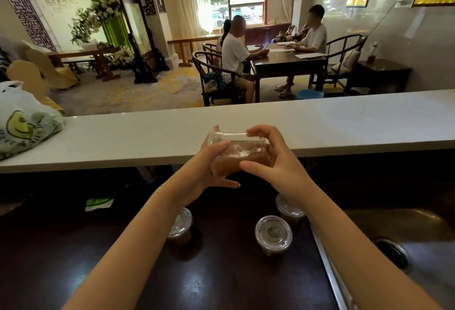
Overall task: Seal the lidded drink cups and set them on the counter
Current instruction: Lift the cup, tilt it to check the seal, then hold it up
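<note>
I hold a clear plastic cup [237,153] of brown drink in the air, just in front of the white counter [344,122]. My left hand [209,164] wraps its left side and bottom. My right hand [268,157] grips its right side, fingertips on the lid rim. Below, on the dark worktop [197,280], stand three more lidded cups: one at the left [181,226], one in the middle [273,234], one farther back at the right [288,208]. My arms partly hide the left and right ones.
A white plastic bag with a green print [24,122] lies on the counter's left end. A steel sink [398,243] sits to the right of the worktop. Beyond the counter, people sit at a dark wooden table [285,59].
</note>
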